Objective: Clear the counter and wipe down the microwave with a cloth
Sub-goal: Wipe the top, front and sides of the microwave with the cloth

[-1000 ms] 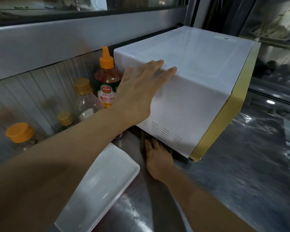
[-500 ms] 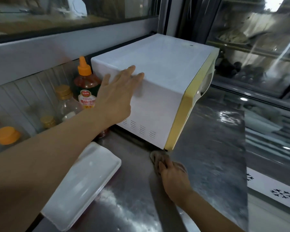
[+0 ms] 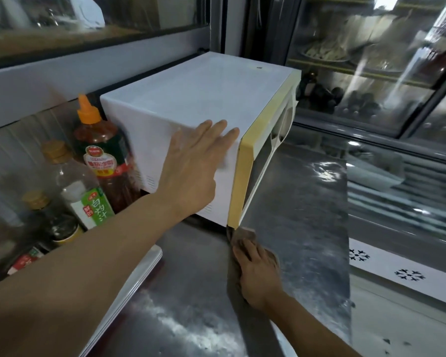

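Note:
A white microwave (image 3: 198,99) with a yellow front frame stands on the steel counter (image 3: 301,202). My left hand (image 3: 193,166) lies flat with straight fingers against its upper left side, near the front edge. My right hand (image 3: 258,274) presses a brown cloth (image 3: 247,237) onto the counter just below the microwave's front left corner. Most of the cloth is hidden under that hand.
Sauce bottles stand left of the microwave: a red one with an orange cap (image 3: 101,150), a clear one with a green label (image 3: 77,191) and a dark one (image 3: 52,222). A white tray (image 3: 129,287) lies at the near left. A glass display fridge (image 3: 371,73) is on the right.
My left hand slid along the microwave's side toward its front edge. My right hand drew the cloth out from under the microwave to the counter at the front corner.

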